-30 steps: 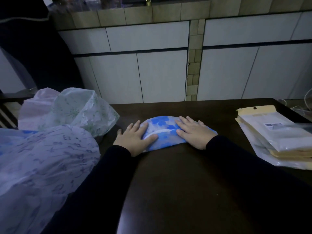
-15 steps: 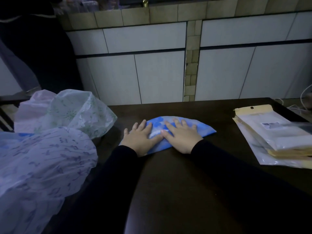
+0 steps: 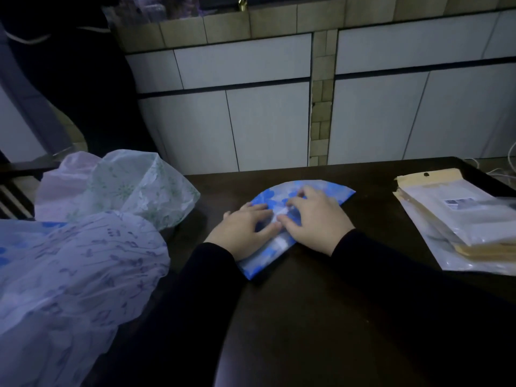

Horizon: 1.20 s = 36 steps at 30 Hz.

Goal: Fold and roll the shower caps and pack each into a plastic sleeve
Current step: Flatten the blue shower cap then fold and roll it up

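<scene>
Both grips flat: left hand, right hand press folded shower cap underneath.

I see a dark table filling the lower part of my view. Behind it stands a wall of white panels split by dark lines, with a narrow column of tan tiles running down between them. A tan tiled ledge runs along the top, with a small brass fitting on it. At the far right, thin white cables lie past the table's corner.
</scene>
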Each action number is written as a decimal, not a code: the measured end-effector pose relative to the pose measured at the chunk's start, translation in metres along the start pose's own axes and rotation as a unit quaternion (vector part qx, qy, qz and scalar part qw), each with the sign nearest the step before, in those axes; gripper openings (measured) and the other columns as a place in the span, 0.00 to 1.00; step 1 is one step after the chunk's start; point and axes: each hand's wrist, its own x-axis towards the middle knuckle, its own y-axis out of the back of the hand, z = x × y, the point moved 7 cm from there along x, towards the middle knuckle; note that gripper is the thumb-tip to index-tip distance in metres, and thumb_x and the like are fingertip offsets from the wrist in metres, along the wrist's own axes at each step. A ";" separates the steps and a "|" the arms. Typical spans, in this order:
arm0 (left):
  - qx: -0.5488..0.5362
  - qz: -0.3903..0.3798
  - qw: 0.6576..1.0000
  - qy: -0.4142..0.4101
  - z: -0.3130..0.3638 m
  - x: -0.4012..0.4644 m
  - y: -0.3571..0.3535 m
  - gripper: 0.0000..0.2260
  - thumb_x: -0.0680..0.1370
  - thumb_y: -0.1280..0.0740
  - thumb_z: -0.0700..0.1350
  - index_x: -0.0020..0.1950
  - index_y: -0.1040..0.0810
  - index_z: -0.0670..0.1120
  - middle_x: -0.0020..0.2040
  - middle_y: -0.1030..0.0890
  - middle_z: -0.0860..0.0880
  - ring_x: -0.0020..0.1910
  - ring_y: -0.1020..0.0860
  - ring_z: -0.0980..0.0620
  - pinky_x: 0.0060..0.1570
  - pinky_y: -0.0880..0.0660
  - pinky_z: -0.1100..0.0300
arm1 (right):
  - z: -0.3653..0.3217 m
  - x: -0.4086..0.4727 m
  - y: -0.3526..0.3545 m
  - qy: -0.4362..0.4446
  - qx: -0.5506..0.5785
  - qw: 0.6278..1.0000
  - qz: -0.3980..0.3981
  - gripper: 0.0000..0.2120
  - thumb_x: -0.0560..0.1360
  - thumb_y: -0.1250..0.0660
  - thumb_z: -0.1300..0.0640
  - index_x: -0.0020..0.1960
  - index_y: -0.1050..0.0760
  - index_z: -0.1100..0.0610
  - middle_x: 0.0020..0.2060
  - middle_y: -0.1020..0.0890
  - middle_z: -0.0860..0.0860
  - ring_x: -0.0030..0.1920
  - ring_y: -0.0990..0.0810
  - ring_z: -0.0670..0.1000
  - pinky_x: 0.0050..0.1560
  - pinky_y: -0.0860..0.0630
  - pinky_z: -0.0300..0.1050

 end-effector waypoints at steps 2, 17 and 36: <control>0.013 -0.001 1.000 0.017 -0.004 -0.003 0.001 0.28 0.72 0.39 0.69 0.66 0.24 0.55 0.70 0.27 0.56 0.71 0.33 0.55 0.71 0.38 0.44 | 0.006 -0.001 -0.015 0.005 -0.014 0.995 -0.094 0.24 0.78 0.45 0.38 0.70 0.34 0.47 0.63 0.32 0.51 0.65 0.32 0.54 0.67 0.38 0.54; 0.012 0.110 0.975 -0.195 0.038 -0.024 0.012 0.09 0.72 0.27 0.48 0.52 0.18 0.53 0.50 0.23 0.54 0.50 0.29 0.57 0.56 0.28 0.58 | 0.009 -0.042 0.027 0.208 0.149 0.966 -0.038 0.05 0.73 0.28 0.60 0.46 0.17 0.52 0.46 0.23 0.43 0.47 0.23 0.43 0.48 0.25 0.36; -0.195 -0.063 0.977 -0.066 0.032 -0.029 -0.002 0.19 0.58 0.21 0.60 0.46 0.14 0.58 0.50 0.21 0.60 0.54 0.23 0.63 0.59 0.28 0.63 | 0.039 -0.061 0.026 0.080 0.287 0.942 -0.153 0.04 0.74 0.30 0.58 0.45 0.17 0.51 0.52 0.17 0.40 0.59 0.24 0.35 0.59 0.34 0.24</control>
